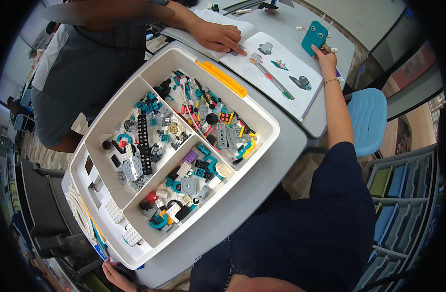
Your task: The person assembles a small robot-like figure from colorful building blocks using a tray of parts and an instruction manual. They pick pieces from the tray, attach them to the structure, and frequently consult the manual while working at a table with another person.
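Observation:
My right hand [326, 59] is raised on an outstretched arm at the upper right, closed on the lower end of a teal brick-built figure [316, 36]. The figure has two round eye-like pieces, and white rods stick out of it. At the lower left my left hand [117, 276] lies beside the near corner of a white storage bin [262, 117], its fingers partly stretched out. I see nothing in that hand. Between my arms, the bin's compartments hold loose building pieces [189, 186] in teal, white, grey, black, red and yellow.
Another person's hand [218, 36] points at an open picture booklet [300, 109] beyond the bin. That person stands at the left. A light-blue chair [369, 121] is at the right, above shelves with coloured trays [386, 224]. A grey table [281, 153] carries the bin.

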Tool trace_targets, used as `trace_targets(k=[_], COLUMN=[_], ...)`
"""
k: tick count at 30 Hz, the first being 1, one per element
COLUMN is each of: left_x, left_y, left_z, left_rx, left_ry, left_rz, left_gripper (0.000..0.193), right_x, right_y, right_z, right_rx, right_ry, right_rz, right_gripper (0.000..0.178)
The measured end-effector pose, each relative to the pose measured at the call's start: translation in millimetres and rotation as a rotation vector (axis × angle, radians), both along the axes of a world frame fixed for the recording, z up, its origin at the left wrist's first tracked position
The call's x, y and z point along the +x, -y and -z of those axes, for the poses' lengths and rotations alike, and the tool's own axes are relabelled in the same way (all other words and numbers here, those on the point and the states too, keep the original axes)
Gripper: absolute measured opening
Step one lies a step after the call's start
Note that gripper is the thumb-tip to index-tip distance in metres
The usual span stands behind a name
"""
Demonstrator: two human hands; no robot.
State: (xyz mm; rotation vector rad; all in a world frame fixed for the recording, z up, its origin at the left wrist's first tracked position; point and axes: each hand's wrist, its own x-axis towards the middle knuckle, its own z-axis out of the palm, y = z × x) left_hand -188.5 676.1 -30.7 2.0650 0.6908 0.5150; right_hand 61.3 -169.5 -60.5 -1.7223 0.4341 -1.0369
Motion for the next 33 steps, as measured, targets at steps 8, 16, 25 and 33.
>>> trace_targets(k=[8, 16, 25, 33], left_x=[-2.4, 0.7, -3.9, -23.1], left_y=[-10.7, -3.5, -1.7, -166.1], left_z=[12.5, 8.3, 2.5, 59.1], left_rx=[-0.140, -0.161, -0.005, -1.163], left_ry=[0.033, 0.013, -0.044, -0.375], left_rz=[0.041, -0.007, 0.047, -0.314], left_gripper=[0.025, 0.026, 0.029, 0.031], right_x=[-6.9, -65.6, -67.3, -93.1], right_y=[0.7, -73.6, -122.0, -135.4], right_z=[6.1, -9.0, -35.0, -18.9], right_rx=[-0.001, -0.398, -0.822, -0.728], right_ry=[-0.090, -0.261, -0.829, -0.944], right_rz=[0.101, 0.048, 0.290, 0.391], right_gripper=[0.039, 0.025, 0.040, 0.064])
